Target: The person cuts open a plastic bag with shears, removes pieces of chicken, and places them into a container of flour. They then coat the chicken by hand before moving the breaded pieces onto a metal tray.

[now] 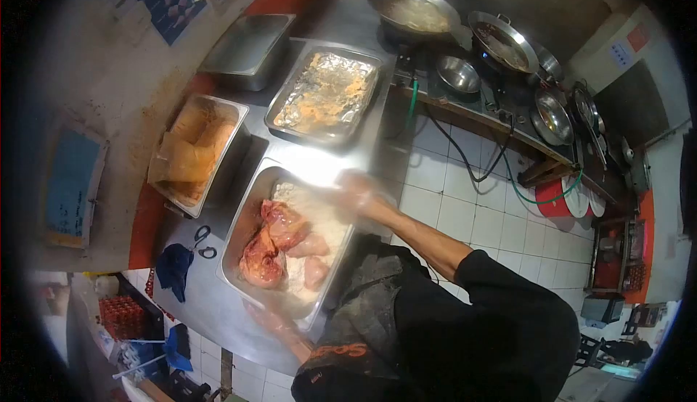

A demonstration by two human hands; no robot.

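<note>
A steel pan (231, 246) holds pale flour (328, 217) and several pieces of raw meat that look like chicken (263, 258), some red and wet, others dusted with flour. My right hand (351, 191) is over the pan's far right edge, smeared by motion, so its fingers cannot be made out. Low at the pan's left end, my left hand (274, 323) lies against the outside of the wall in what looks like a thin clear glove. Its fingers are blurred and partly hidden.
Beyond the pan lie a foil-lined tray (330, 96) with crumbs, a lidded steel container (250, 46) and a deep container of orange-brown coating (194, 155). Scissors (203, 241) and a dark blue cloth (174, 270) are at left. Woks (414, 11) stand on the stove.
</note>
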